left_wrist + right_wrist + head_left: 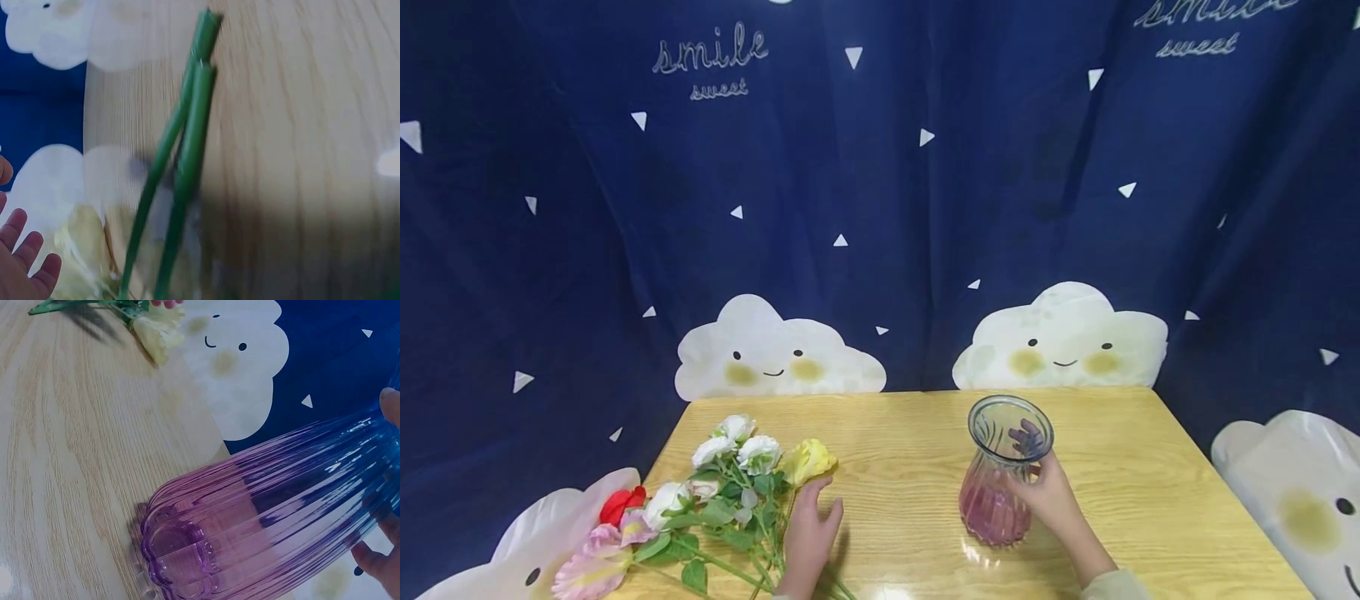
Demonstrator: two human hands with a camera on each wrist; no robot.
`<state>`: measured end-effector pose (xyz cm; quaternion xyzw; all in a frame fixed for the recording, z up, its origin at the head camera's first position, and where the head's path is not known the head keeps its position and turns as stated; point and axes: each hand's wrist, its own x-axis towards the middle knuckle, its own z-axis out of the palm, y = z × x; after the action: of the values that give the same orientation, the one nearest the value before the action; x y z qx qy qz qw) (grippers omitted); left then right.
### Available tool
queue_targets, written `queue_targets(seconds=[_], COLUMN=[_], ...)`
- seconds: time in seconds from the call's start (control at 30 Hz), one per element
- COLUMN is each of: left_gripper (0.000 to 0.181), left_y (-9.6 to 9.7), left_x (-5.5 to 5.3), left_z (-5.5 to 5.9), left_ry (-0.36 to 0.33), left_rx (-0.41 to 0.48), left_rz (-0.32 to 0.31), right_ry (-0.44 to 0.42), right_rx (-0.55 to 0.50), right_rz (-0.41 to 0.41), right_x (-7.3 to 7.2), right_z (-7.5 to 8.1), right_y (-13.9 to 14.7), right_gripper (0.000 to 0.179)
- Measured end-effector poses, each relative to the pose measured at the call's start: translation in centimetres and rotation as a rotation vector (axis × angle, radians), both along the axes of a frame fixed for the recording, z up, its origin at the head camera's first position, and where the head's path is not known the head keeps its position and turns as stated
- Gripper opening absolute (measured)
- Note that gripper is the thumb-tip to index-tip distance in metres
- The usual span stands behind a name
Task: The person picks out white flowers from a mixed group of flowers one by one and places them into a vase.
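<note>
A clear ribbed glass vase (992,500), pink at the bottom and blue toward the flared rim, is at the right part of the table. My right hand (1051,498) grips it around the neck, some fingers showing through the glass. The right wrist view has the vase (250,512) with its base at the tabletop; whether it touches is hard to tell. Beside the yellow flower (808,460) is my left hand (808,537), fingers extended and holding nothing visible. Green stems (190,150) cross the left wrist view, apart from the visible fingers of that hand.
Several artificial flowers lie in a pile at the left: white blooms (758,454), a red one (622,503) and pink ones (593,571). The wooden table (902,467) ends at a dark blue curtain (895,208) printed with clouds and triangles.
</note>
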<state>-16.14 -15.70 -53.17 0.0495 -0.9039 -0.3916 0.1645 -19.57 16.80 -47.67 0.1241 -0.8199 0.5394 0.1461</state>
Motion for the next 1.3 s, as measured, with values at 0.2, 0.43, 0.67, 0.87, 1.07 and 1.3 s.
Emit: queue_targets(seconds=[0.2, 0.43, 0.67, 0.87, 1.07, 1.3], left_gripper=[0.027, 0.022, 0.031, 0.026, 0.019, 0.019], left_y=[-2.3, -4.1, -5.2, -5.9, -5.6, -4.9], left_x=[0.9, 2.3, 3.4, 3.8, 3.8, 4.2], left_z=[-0.3, -0.4, -0.1, -0.4, -0.2, -0.2], left_ry=[0.014, 0.020, -0.291, -0.497, -0.621, -0.522], left_rx=[0.050, -0.093, -0.123, -0.061, -0.089, -0.156], left_rz=[0.093, 0.320, 0.418, 0.271, 0.196, 0.205], right_ry=[-0.004, 0.006, 0.011, 0.002, 0.007, 0.018], right_rx=[-0.003, -0.009, -0.027, -0.033, -0.041, -0.028], right_rz=[-0.004, -0.001, 0.004, 0.015, 0.025, 0.010], right_x=[0.0, 0.0, 0.2, 0.3, 0.2, 0.3], right_z=[-0.2, -0.2, 0.2, 0.5, 0.4, 0.3], right_y=[0.0, 0.1, 0.1, 0.1, 0.2, 0.2], right_gripper=[0.079, 0.079, 0.078, 0.080, 0.079, 0.078])
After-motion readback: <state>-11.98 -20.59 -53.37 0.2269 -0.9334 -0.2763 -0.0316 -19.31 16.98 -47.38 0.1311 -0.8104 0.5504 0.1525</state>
